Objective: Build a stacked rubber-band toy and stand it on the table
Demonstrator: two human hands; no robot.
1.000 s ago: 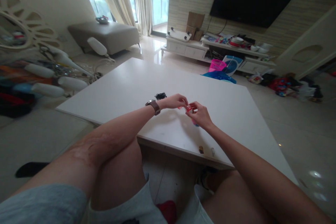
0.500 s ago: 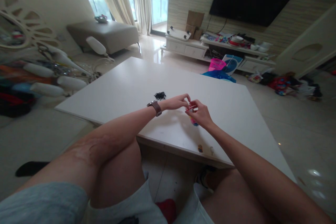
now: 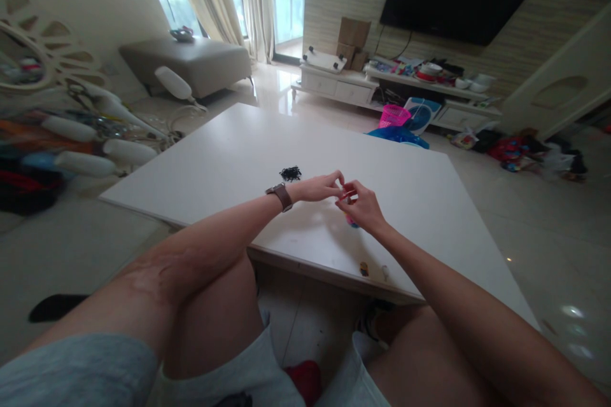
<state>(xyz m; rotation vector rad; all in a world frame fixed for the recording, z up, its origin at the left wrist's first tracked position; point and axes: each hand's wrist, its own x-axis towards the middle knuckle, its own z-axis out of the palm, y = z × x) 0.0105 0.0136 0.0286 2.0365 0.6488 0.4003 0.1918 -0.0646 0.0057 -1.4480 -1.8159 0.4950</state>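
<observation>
Above the white table (image 3: 267, 140), my left hand (image 3: 325, 187) and my right hand (image 3: 363, 205) meet fingertip to fingertip. My right thumb and fingers pinch a small, thin red piece (image 3: 350, 193), too small to name further. The left thumb and forefinger are bent together at its near side; what they hold, if anything, is hidden. Just under the right hand shows a small pink and blue object (image 3: 352, 221), partly covered by the fingers. Beyond my left wrist lies a little heap of thin black pieces (image 3: 291, 173), like small bands or ties.
Near the table's front edge are a small yellow and dark item (image 3: 364, 269) and a pale small item (image 3: 385, 273). A lamp with white shades (image 3: 128, 151) stands left of the table. On the floor beyond are a pink basket (image 3: 394, 116) and blue plastic (image 3: 400, 137).
Both hands stay in nearly the same place, fingers still together. The red piece between them has turned slightly and shows more plainly; the view has shifted a little.
</observation>
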